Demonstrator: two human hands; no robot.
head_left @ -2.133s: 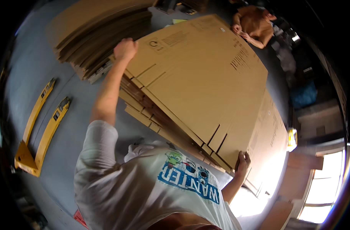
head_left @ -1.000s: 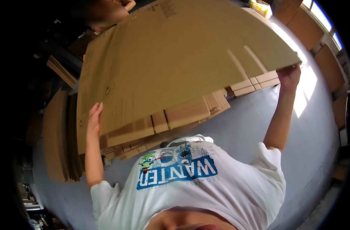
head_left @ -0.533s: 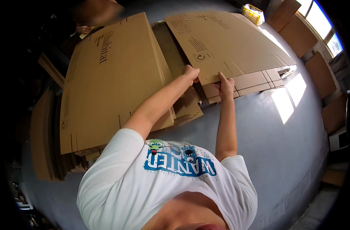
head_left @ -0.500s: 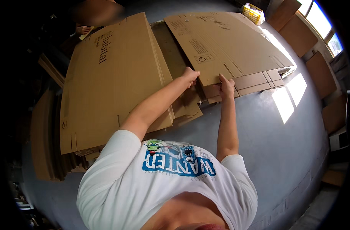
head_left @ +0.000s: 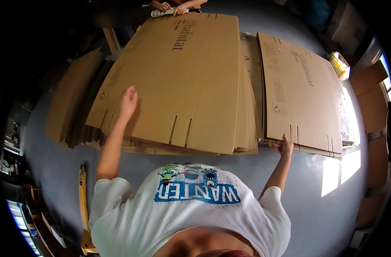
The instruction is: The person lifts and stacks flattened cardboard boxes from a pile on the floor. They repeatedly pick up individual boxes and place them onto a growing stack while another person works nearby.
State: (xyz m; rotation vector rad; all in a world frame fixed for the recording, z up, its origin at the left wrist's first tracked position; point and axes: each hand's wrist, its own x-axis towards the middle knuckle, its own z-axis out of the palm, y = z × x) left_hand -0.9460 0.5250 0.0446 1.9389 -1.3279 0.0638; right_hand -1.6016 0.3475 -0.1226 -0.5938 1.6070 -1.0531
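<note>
Smooth grey floor (head_left: 311, 218) sweeping wide here, sunlight blazing across it in bright patches (head_left: 350, 168) right, a window (head_left: 388, 78) glowing beyond!

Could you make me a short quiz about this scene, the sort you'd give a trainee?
1. True or false: the person's right hand is at the near edge of the right-hand cardboard stack.
2. What colour is the pallet truck on the floor at lower left? A) red B) yellow C) green
3. How many of the co-worker's hands show beyond the left-hand cardboard stack, over which the person's left hand is?

Key: 1. True. 2. B. 3. Two.
</note>
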